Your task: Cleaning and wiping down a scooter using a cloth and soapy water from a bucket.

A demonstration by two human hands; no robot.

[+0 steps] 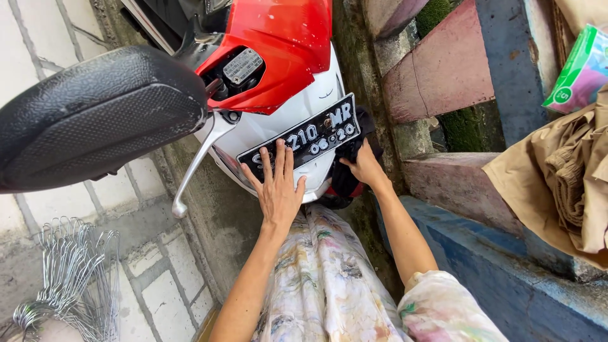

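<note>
Pale square floor tiles with grey grout (164, 297) were seen at seven o'clock, crossed by a rough concrete strip (215, 215). Worn pink and blue painted concrete steps (443, 69) were lit by daylight at two o'clock, with green moss (468, 130) between them.

Soft even daylight, sharp focus, wide-angle bending at edges.

My left hand (277, 190) lies flat on the scooter's black number plate (304, 138). My right hand (364, 168) grips a black cloth (347, 174) just beside it.
</note>
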